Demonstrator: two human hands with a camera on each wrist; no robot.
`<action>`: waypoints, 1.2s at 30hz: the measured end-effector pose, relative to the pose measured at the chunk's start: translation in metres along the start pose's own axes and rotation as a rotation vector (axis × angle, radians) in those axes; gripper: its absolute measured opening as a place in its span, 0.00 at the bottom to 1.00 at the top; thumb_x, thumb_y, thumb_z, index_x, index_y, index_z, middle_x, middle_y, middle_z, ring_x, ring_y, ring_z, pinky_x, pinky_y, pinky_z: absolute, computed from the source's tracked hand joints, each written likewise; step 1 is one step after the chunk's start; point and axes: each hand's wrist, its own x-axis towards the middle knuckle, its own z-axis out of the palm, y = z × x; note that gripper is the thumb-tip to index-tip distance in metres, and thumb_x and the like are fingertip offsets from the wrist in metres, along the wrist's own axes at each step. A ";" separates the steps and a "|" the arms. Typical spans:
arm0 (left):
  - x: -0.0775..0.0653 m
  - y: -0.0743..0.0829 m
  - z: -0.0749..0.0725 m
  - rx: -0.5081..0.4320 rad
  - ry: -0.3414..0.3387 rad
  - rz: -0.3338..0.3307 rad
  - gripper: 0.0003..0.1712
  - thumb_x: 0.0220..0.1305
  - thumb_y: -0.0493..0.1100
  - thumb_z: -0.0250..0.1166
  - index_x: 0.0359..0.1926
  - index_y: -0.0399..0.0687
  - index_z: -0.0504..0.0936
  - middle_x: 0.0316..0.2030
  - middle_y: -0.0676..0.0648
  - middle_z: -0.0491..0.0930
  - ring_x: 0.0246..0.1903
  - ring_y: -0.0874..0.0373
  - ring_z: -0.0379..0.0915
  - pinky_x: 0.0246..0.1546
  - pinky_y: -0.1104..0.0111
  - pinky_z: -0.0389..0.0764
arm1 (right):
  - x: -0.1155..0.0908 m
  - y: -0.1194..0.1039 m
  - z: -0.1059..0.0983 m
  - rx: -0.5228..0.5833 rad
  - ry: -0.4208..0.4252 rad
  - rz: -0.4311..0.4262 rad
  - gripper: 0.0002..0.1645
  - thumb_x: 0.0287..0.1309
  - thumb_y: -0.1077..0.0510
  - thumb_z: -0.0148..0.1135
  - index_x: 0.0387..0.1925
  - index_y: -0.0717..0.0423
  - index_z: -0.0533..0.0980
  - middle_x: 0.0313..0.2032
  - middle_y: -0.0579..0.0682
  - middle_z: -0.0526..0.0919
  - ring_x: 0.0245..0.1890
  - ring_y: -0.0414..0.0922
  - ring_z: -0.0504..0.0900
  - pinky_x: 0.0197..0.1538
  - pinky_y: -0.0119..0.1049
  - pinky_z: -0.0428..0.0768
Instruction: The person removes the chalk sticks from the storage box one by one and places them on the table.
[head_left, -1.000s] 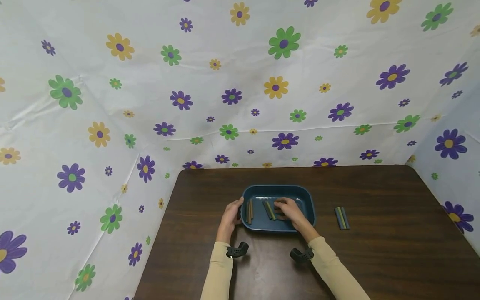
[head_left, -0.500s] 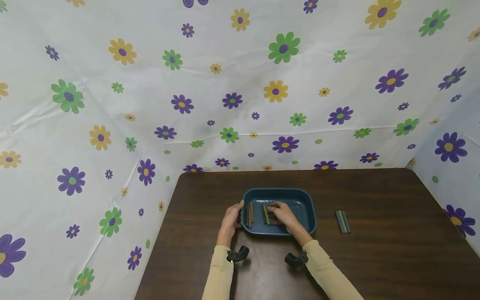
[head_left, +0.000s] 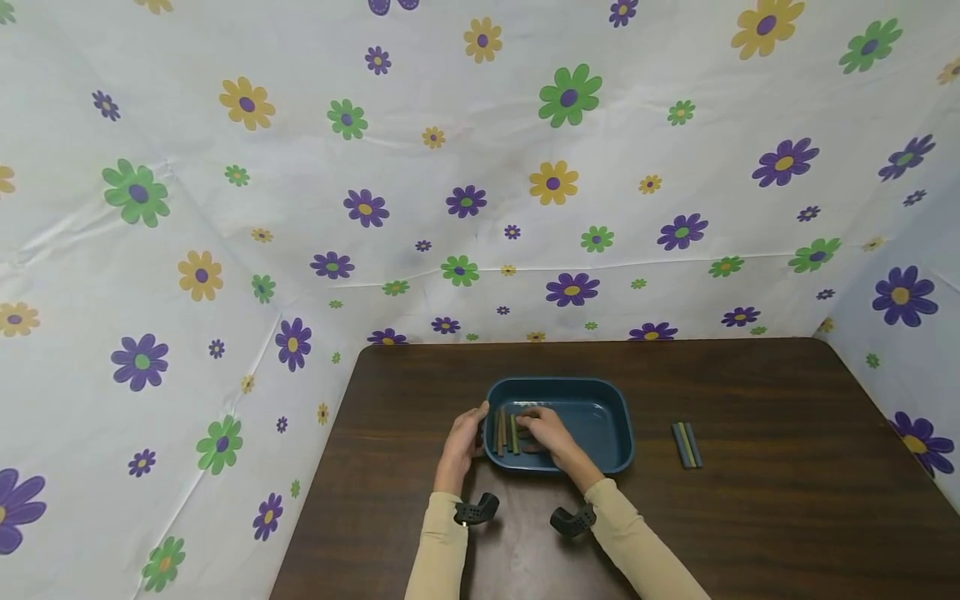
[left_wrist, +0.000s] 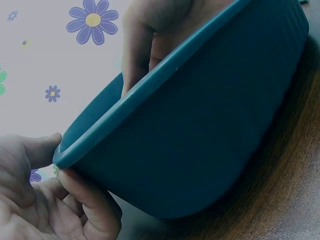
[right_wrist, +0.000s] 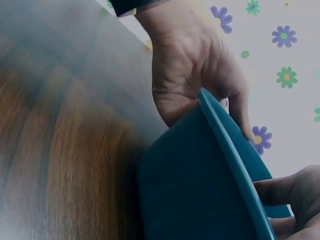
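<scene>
A blue rectangular tray [head_left: 592,429] stands on the table, seen from its side in both wrist views. My left hand [head_left: 460,442] grips its left rim, thumb on top and fingers beneath, as the left wrist view shows. Inside the tray, brown sticks [head_left: 501,432] lie along the left end. Close beside them lies a green stick [head_left: 514,435], with a dark one at its left. My right hand [head_left: 551,433] reaches into the tray, its fingers extended against the right side of the green stick. The tray wall hides the fingertips in the wrist views.
On the dark wooden table [head_left: 787,500], right of the tray, lie two blue-grey sticks with a yellow-green stick [head_left: 687,444] between them. A white flower-patterned cloth [head_left: 420,167] hangs behind the table's far edge and along the sides.
My right hand has moved left inside the tray, and the green and dark sticks have slid left with it up to the brown ones. My left hand has stayed on the rim.
</scene>
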 end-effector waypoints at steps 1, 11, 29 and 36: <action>0.001 0.000 0.000 0.003 0.008 -0.004 0.24 0.81 0.53 0.55 0.53 0.34 0.75 0.29 0.51 0.75 0.26 0.62 0.72 0.27 0.70 0.74 | 0.000 0.000 0.002 0.001 0.003 -0.004 0.22 0.76 0.61 0.54 0.62 0.75 0.72 0.52 0.69 0.80 0.52 0.63 0.83 0.47 0.53 0.85; 0.002 -0.004 0.000 0.017 0.024 -0.005 0.22 0.80 0.55 0.55 0.50 0.37 0.76 0.32 0.50 0.77 0.30 0.60 0.75 0.30 0.69 0.76 | 0.002 -0.001 0.014 0.071 0.043 -0.026 0.23 0.72 0.67 0.56 0.63 0.76 0.68 0.50 0.70 0.78 0.48 0.62 0.83 0.47 0.52 0.85; 0.000 -0.003 0.001 0.024 0.036 0.000 0.22 0.80 0.56 0.55 0.48 0.38 0.78 0.33 0.48 0.80 0.31 0.59 0.77 0.30 0.67 0.77 | 0.010 0.004 0.020 -0.184 0.071 -0.146 0.31 0.56 0.74 0.68 0.61 0.75 0.72 0.45 0.68 0.84 0.38 0.54 0.85 0.36 0.44 0.84; 0.001 -0.005 0.001 0.003 0.018 0.004 0.23 0.80 0.56 0.55 0.48 0.37 0.76 0.28 0.51 0.75 0.27 0.61 0.73 0.28 0.68 0.76 | 0.013 0.008 0.017 -0.245 0.051 -0.256 0.26 0.49 0.76 0.66 0.54 0.72 0.77 0.36 0.63 0.86 0.33 0.51 0.85 0.32 0.42 0.82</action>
